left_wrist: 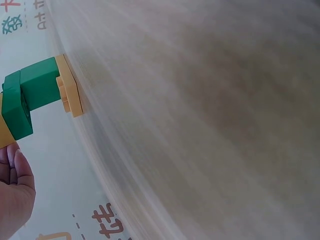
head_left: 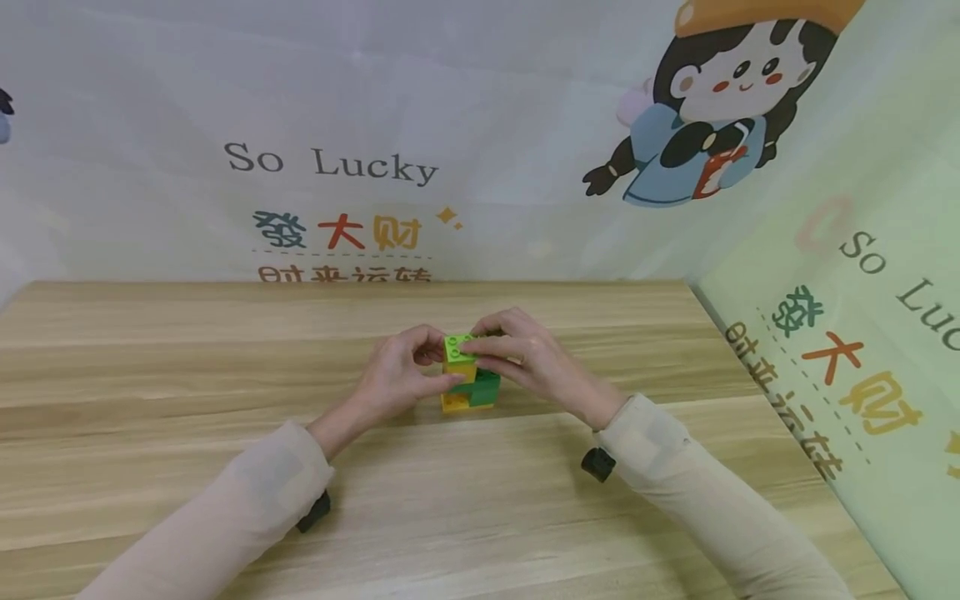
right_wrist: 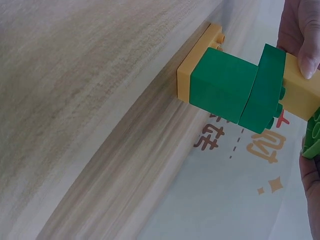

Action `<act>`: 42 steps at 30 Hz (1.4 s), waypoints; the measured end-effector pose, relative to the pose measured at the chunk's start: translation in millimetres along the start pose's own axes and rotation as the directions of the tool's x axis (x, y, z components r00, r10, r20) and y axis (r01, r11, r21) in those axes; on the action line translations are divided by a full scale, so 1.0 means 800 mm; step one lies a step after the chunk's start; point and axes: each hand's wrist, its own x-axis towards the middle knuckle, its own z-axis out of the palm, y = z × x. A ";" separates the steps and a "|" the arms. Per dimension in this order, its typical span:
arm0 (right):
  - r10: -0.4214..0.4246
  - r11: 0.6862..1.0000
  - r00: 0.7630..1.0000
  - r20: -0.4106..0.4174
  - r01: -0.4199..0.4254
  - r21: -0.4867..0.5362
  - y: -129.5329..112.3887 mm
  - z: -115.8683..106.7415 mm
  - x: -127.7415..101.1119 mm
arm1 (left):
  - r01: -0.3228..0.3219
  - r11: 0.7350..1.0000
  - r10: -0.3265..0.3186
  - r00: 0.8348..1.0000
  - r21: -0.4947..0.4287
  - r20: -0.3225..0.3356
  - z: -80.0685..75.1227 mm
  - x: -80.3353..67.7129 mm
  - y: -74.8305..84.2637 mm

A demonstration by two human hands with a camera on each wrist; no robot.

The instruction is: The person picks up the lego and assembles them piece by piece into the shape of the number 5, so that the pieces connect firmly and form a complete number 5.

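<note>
A small tower of toy building bricks stands on the wooden table. Its base is a thin yellow brick (left_wrist: 71, 90); above it come a dark green brick (right_wrist: 222, 82), an offset dark green brick (right_wrist: 262, 92) and a yellow brick (right_wrist: 299, 87). My left hand (head_left: 393, 371) holds the tower's upper part, its thumb on the yellow brick. A light green brick (head_left: 453, 350) is at the top, pinched by my right hand (head_left: 528, 354). In the right wrist view that brick looks tilted against the yellow one. The left wrist view shows my right hand (left_wrist: 15, 195) beside the tower.
The wooden table (head_left: 187, 367) reaches back to a printed cloth (head_left: 510, 125) with lettering and a cartoon figure. A second printed cloth (head_left: 900, 250) runs along the table's right side. Dark wrist devices (head_left: 597, 464) show under both sleeves.
</note>
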 end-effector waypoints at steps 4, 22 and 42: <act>-0.001 1.000 1.000 -0.007 0.001 0.005 0.000 0.002 -0.001 | -0.002 1.000 0.002 1.000 -0.003 0.003 0.001 -0.001 -0.002; 0.146 0.984 0.989 -0.022 -0.143 0.106 -0.005 0.001 0.000 | 0.003 1.000 -0.003 1.000 0.010 -0.005 0.003 -0.001 0.000; 0.220 0.965 0.974 -0.044 -0.211 0.153 0.002 -0.005 -0.017 | -0.006 1.000 0.006 1.000 0.004 -0.014 0.005 -0.001 0.000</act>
